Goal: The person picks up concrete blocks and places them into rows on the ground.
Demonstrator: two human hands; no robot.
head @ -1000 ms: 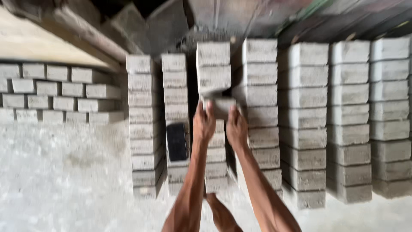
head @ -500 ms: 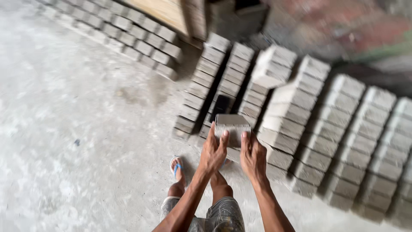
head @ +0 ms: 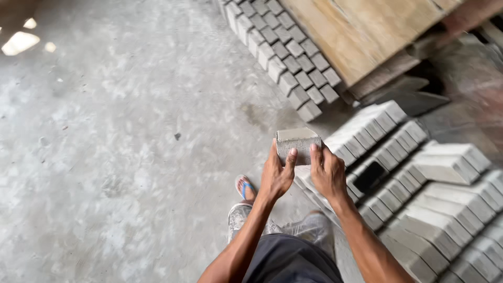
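A grey concrete block point(head: 297, 142) is held in front of me, above the floor, gripped from both sides. My left hand point(head: 276, 175) clasps its left end and my right hand point(head: 327, 172) its right end, thumbs on the near face. Just to the right stand stacked rows of the same grey blocks point(head: 419, 183). A dark phone-like slab point(head: 368, 175) sits in a gap of those stacks, close to my right hand. My legs and a foot in a blue-strapped sandal point(head: 244, 187) show below the block.
Another long row of grey blocks point(head: 285, 57) lies on the concrete floor point(head: 115, 136) at the top centre. A wooden board point(head: 361, 31) leans behind it. Dark slabs and debris point(head: 414, 97) sit between the two piles.
My view has swung down and left, away from the stacks toward the floor. Both hands have carried the block off the stack, and it now sits level in front of me.
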